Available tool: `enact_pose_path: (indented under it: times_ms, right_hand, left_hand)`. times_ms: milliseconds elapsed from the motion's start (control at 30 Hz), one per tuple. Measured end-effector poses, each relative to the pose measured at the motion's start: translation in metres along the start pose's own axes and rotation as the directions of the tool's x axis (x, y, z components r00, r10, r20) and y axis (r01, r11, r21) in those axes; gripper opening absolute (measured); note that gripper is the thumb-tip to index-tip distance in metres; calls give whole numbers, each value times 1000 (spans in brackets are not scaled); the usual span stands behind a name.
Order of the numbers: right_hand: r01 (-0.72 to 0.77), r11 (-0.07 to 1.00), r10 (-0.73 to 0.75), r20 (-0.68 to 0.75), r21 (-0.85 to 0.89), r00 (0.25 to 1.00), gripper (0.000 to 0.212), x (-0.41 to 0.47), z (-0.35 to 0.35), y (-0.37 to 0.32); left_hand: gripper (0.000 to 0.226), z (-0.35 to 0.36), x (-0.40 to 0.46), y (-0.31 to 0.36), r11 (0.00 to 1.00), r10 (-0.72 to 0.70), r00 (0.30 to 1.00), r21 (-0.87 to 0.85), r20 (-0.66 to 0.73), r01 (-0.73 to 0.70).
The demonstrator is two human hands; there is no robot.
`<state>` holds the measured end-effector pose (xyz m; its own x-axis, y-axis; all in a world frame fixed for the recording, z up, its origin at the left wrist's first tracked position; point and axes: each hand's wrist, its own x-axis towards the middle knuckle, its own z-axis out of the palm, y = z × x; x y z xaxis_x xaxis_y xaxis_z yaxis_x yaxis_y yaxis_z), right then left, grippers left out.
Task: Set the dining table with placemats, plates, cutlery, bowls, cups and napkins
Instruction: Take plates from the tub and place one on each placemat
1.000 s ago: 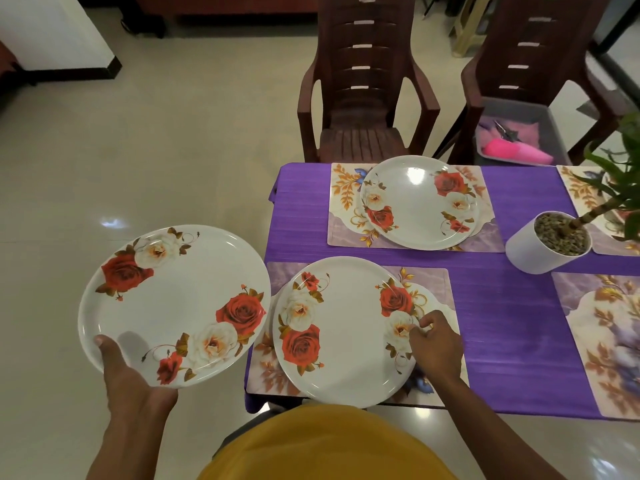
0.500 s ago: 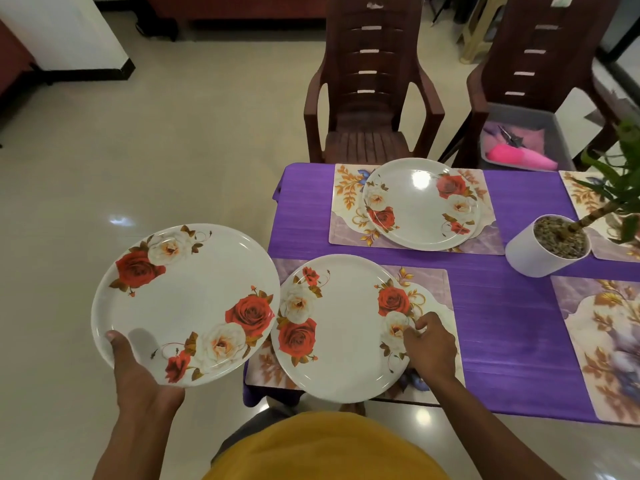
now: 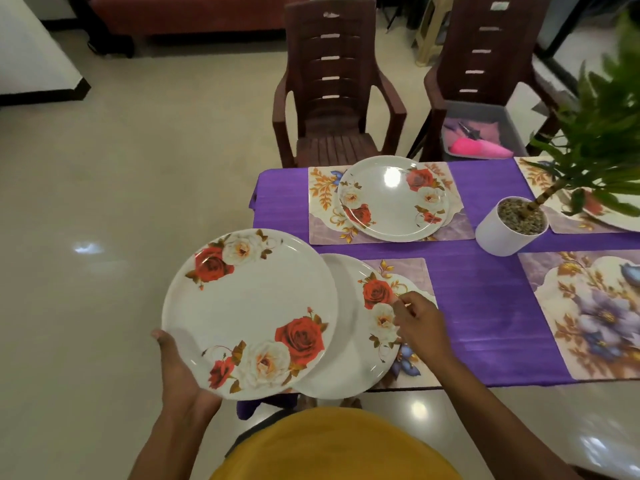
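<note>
Left hand (image 3: 180,372) gripping rose plate (image 3: 249,313), right hand (image 3: 420,323) pinching placemat plate (image 3: 349,358) (rim), purple table (image 3: 485,306)

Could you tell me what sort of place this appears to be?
Most likely a home dining area: a table with a purple tablecloth, floral placemats and rose-patterned plates, brown plastic armchairs drawn up to it, and a potted plant.

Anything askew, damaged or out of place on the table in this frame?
Nothing spilled or damaged. One oddity: the near plate sits off-centre on its placemat, overhanging the table's near edge, with the right hand at its rim. The far plate sits fully on its mat. The left hand holds another plate.
</note>
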<state>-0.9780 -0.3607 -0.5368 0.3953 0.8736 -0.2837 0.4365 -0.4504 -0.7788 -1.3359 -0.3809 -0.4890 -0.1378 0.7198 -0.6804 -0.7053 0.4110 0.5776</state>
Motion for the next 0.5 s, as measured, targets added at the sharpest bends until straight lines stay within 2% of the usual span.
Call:
enact_pose_path:
  times_ms: [133,267,367,400,500]
  right_hand:
    - [-127,959,109,87,255,990,26,-10,-1,-33]
    - [-202,915,193,59,349,979,31,-16,-7,-44]
    - [-369,825,390,43,427,920,35,-22,-11,-38]
    - [-382,797,417,32,468,908,36,-25,-12,-34]
    - [-294,761,391,-47,579,919,28,-45,-26,-19]
  left_hand:
    - [85,27,12,-5,986,-158,987,51,34,156]
    - [77,49,19,-11,958,-269,955,137,121,252]
    - [81,63,25,-22,925,-361,910,202,204,321]
    - [83,68,24,-27,917,-385,893,210,233,340]
    - [76,84,17,-47,904,-415,870,233,267,359]
